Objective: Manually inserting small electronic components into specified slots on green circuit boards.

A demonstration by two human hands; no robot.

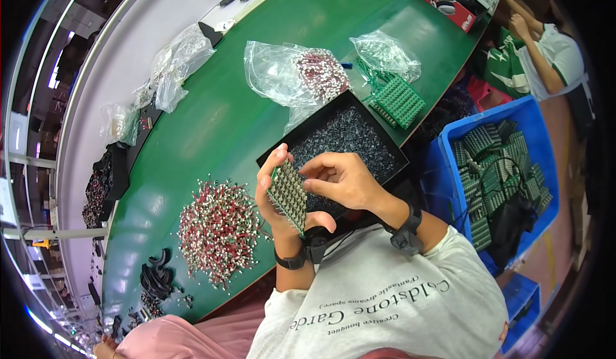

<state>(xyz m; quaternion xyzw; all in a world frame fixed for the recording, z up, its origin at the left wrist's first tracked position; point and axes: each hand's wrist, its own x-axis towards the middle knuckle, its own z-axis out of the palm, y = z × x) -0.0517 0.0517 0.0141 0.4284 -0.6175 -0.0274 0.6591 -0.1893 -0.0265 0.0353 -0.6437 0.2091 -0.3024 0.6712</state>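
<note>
Left hand (274, 221): gripping a green-edged grid panel (290, 195), tilted up near the black tray (378, 127) | Right hand (346, 180): fingers bent at the panel's face; whether they pinch anything, I can't tell | Red-and-white pile (219, 234): on the green table (218, 109)

I can't make out the tiny dark-grey pieces (350, 131) in the square black tray (307, 128); the bare right hand (346, 180) hides some of them.
</note>
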